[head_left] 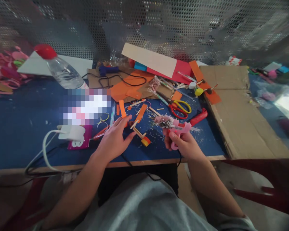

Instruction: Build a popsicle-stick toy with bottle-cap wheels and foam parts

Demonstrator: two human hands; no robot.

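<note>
Pink glue gun [183,127] in right hand [187,147]: clamps fingers round its handle [174,146] over the blue table [156,151], presumably to keep skin off the nozzle [164,121]; holds left hand [114,139], fingers apart, just beside the stick assembly [139,132], perhaps for steadying

L forearm [79,189] is angled fwd and in twd the centre, w/ L hand [115,138] held palm-down, its fingers [122,121] reached out and L thumb [130,138] spread apart from them. R forearm [214,186] is angled in from lower R, and R hand [184,142] is curled in a grip, R thumb [174,137] laid across, fingers partly hidden. Hands are set well apart, at approx. the same ht.
</note>
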